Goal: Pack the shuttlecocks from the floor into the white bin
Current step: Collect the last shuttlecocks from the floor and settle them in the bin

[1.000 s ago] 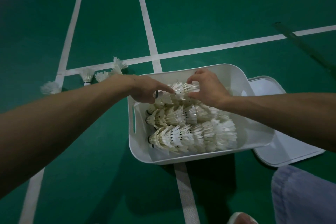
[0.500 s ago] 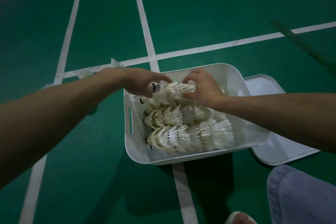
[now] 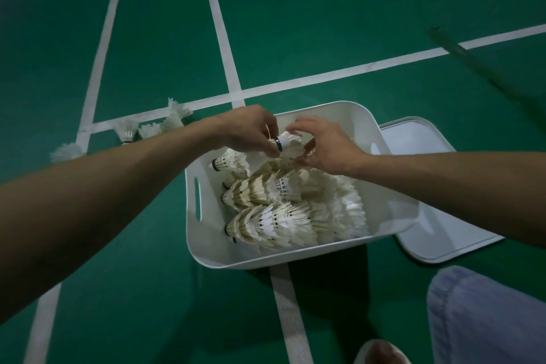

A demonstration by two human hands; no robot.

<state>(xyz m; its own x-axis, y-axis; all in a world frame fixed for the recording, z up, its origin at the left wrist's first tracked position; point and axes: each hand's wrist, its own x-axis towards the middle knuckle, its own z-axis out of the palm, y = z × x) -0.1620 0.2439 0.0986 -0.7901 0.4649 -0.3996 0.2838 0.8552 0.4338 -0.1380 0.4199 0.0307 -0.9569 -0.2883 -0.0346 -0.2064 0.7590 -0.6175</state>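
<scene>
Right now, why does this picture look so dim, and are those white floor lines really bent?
Head view: the light is low, and the top left corner fades darkest; the white court lines bow because of the wide-angle lens; the white bin throws a dark shadow toward the wearer; the stacked shuttlecocks stay bright and sharp, with no glare.

I see the white bin upright on the green floor, packed with nested rows of feather shuttlecocks lying sideways, corks pointing left. A raised shuttlecock sits above its far end; a few loose shuttlecocks lie off its far-left corner
</scene>
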